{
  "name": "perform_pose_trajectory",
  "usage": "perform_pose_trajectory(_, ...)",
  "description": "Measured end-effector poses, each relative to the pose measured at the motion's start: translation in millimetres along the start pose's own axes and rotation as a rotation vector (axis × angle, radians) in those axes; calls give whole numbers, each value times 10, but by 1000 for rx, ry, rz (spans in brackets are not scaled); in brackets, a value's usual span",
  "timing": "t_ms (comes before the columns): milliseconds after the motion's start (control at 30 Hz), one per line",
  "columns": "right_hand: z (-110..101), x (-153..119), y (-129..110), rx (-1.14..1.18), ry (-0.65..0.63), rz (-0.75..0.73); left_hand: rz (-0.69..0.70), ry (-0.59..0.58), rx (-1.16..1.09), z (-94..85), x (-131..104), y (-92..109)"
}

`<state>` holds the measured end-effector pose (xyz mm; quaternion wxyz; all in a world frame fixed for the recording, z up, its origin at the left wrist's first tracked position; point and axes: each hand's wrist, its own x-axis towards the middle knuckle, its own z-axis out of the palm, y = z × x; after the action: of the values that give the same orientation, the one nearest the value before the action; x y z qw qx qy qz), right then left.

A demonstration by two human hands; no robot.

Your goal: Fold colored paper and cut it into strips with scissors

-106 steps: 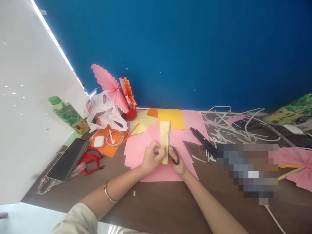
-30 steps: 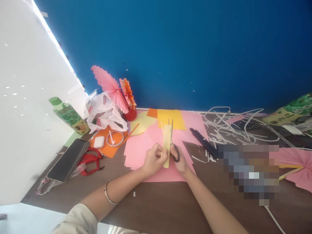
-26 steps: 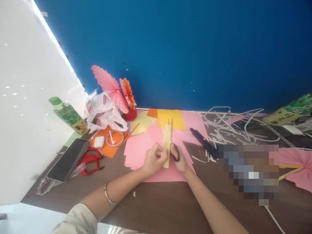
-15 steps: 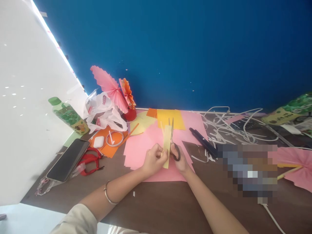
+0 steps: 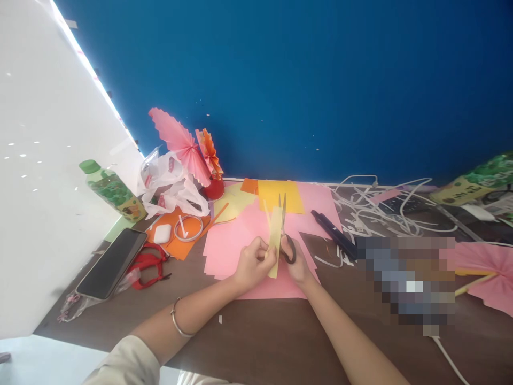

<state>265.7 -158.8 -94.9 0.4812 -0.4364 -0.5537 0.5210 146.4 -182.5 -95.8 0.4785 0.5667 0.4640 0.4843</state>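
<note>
A pale yellow paper strip (image 5: pixel 275 230) stands upright between the fingers of my left hand (image 5: pixel 255 262), pinched near its lower end. My right hand (image 5: pixel 298 269) grips a pair of scissors (image 5: pixel 282 211) by the dark handles, fingers partly hidden. Their blades point away from me and are slightly apart, right beside the strip's right edge. I cannot tell whether a blade touches the paper. Under both hands lie large pink paper sheets (image 5: pixel 224 235). A yellow sheet (image 5: pixel 296 198) rests on them farther back.
At left are a phone (image 5: pixel 112 264), a green-capped bottle (image 5: pixel 114 192), a white earphone case (image 5: pixel 162 233) on orange paper (image 5: pixel 176 248) and a plastic bag (image 5: pixel 176 187). Folded paper fans (image 5: pixel 182 144) stand behind. To the right lie a black stick-like object (image 5: pixel 334 233) and tangled white cables (image 5: pixel 385 214).
The scissor blades have come closer together, and the left blade tip has shifted slightly right. Both hands stay in nearly the same place.
</note>
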Motion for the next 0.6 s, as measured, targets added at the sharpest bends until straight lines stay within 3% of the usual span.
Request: perform_pose_trajectory(600, -15, -1, 12, 55, 18, 10, -11, -6, 33, 8, -22, 2)
